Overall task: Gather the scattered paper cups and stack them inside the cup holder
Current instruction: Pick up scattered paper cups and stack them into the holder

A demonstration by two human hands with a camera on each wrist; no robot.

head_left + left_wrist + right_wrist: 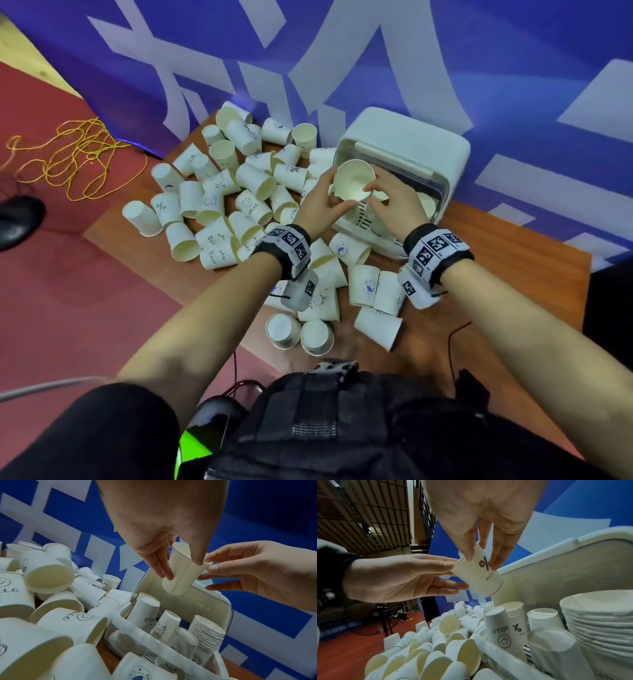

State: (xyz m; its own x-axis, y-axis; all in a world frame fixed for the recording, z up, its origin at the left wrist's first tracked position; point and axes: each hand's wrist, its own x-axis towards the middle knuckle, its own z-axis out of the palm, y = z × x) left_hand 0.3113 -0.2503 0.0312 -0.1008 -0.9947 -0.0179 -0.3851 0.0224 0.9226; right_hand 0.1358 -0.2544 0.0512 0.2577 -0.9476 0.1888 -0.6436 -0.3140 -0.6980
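Paper cup [354, 180]: one, both my left hand [320, 205] and right hand [397, 202] fingers pinching it.
Cup holder [407, 144]: one, lid standing open, four stacks showing inside.
Loose cups [219, 192]: dozens crowding the table [534, 253].

the white paper cup [481, 574] pinched between both hands bore a black "%" sign and the word "nice". inside the white plastic cup holder [488, 642], one upturned white cup [500, 632] read "hello" over a smiley, and its neighbour [518, 626] showed "%" and "day". a loose white cup [251, 205] on the wooden table read "hello".
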